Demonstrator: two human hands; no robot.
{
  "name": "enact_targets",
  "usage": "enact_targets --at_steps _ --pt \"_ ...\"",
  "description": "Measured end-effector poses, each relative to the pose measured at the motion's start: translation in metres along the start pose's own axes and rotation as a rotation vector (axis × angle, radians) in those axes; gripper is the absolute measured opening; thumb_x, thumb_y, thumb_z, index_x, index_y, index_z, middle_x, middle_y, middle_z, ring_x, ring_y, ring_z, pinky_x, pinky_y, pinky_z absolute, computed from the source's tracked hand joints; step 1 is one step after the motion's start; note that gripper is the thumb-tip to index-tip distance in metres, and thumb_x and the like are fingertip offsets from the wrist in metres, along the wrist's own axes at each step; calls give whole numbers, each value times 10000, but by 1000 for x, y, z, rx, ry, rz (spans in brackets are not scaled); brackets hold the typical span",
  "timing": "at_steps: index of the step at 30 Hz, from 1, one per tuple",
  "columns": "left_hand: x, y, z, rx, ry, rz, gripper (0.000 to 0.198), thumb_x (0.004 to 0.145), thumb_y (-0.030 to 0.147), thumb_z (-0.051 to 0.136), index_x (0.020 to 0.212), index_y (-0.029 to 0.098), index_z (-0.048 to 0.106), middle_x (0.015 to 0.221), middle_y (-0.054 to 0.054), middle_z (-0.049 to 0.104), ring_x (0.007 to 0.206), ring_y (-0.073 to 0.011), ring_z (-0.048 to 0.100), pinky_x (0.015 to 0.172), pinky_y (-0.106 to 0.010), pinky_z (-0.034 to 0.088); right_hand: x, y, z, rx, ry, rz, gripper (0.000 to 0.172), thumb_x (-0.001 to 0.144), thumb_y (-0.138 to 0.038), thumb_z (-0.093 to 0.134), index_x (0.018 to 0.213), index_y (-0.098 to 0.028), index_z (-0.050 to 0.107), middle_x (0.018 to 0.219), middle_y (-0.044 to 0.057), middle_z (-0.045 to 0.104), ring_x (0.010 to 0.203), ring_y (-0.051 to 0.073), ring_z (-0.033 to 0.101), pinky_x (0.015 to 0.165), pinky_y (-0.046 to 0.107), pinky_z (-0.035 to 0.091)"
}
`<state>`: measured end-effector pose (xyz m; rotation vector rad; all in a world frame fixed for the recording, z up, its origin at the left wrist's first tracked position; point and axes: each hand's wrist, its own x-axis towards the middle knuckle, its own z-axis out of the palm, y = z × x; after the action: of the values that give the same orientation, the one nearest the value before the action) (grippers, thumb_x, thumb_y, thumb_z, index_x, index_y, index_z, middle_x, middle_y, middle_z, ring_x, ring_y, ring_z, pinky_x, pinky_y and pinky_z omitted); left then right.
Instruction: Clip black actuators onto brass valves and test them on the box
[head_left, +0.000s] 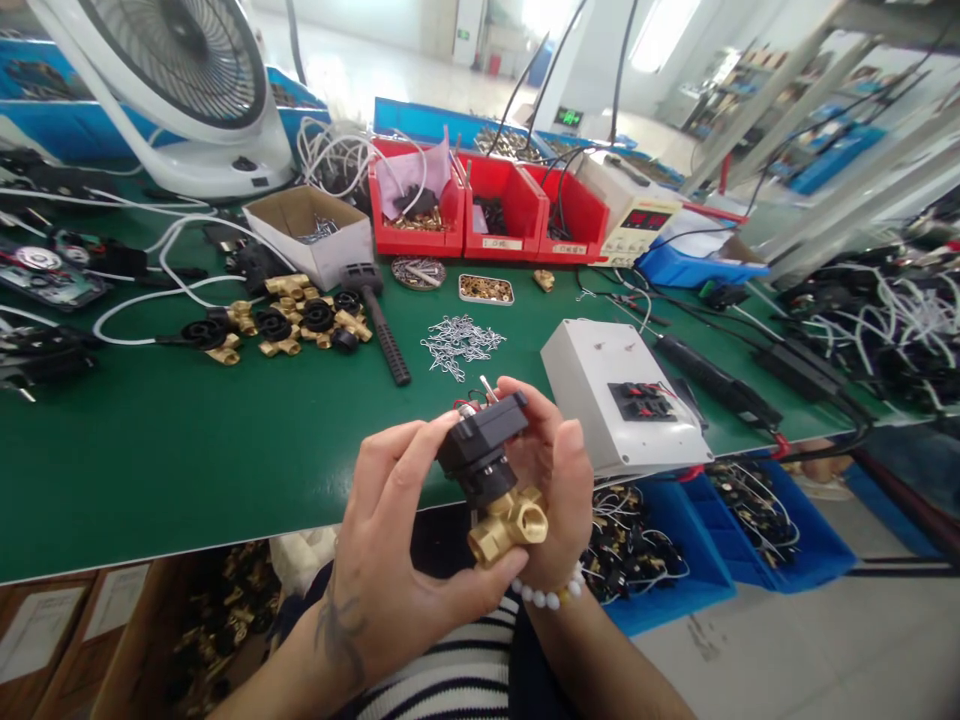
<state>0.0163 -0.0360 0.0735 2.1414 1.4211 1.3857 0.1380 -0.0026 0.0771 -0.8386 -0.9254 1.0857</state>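
Between my two hands, over the bench's front edge, is a brass valve with a black actuator housing (484, 435) on top. Its brass body (510, 525) points down and toward me, one threaded port facing right. My left hand (397, 540) grips it, fingers on the housing's left side and thumb under the brass. My right hand (559, 480) wraps the far right side, its fingers partly hidden behind the housing. Red wires and a thin metal pin (489, 388) stick up behind the housing. Just beyond lies a heap of small wire clips (461, 345).
A black hammer (381, 325) and several brass valve bodies (300, 315) lie left. Red bins (502, 210), a tray of brass bits (486, 290) and a white fan (187, 90) stand behind. A grey switch box (592, 400) and black electric screwdriver (720, 380) lie right.
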Motion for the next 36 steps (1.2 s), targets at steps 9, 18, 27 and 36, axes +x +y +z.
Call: enact_targets --at_steps 9,18,27,36 --pt "-2 14 10 -132 26 -62 748 740 313 737 1413 222 422 1227 -104 503 1134 -273 556 903 -402 601 2 -18 5 17 92 106 374 955 -507 413 909 -223 652 925 90 609 819 230 613 810 434 581" --pt "-8 9 18 -176 95 -109 783 709 289 782 1403 244 421 1217 -100 473 1104 -278 540 874 -435 603 4 -12 7 -60 33 217 466 940 -622 350 1076 -263 615 1035 105 607 930 259 629 863 470 566" --pt "-15 -6 28 -232 70 -191 690 727 271 742 1352 227 452 1143 -68 494 1053 -223 565 820 -364 611 4 16 0 -3 67 166 441 971 -556 382 927 -203 643 851 53 600 795 198 601 785 381 533" --pt "-11 -65 35 -283 121 -387 578 769 336 754 1284 205 527 1130 -63 504 1057 -212 566 812 -351 614 122 42 -18 -1414 -298 162 245 919 -364 670 1014 -140 644 1098 144 649 1005 238 632 894 352 475"
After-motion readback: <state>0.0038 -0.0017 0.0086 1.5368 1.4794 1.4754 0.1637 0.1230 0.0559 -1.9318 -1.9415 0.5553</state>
